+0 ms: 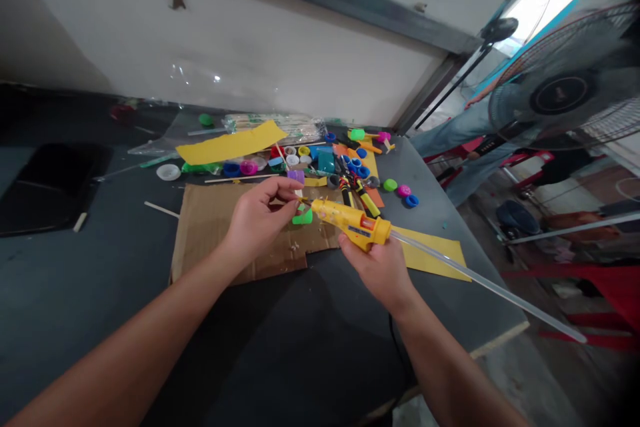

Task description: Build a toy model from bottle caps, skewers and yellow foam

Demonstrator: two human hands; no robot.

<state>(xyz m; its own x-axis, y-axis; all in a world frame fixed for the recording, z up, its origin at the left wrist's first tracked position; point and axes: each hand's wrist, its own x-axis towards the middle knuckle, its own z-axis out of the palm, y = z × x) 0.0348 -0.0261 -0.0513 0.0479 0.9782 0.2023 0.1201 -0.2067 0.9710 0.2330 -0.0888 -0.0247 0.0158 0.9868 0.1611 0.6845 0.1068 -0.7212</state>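
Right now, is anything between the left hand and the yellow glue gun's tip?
Nothing visible: the glue gun has its tip right by the left hand; a green cap shows below the tip.

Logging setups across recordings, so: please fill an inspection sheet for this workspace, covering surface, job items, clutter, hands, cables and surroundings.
Surface: dark table, cardboard on it beneath the hands.
Job's things: yellow glue gun, clear glue stick jutting from its back; purple cap and green cap near its nozzle.
Clutter: bottle caps, yellow-handled tools and a yellow strip toward the table's back.
Hands: right hand grips the glue gun; left hand pinched by the nozzle, contents unclear.
Cables: dark cable near the front edge.
Surroundings: fan and a person's legs at right.
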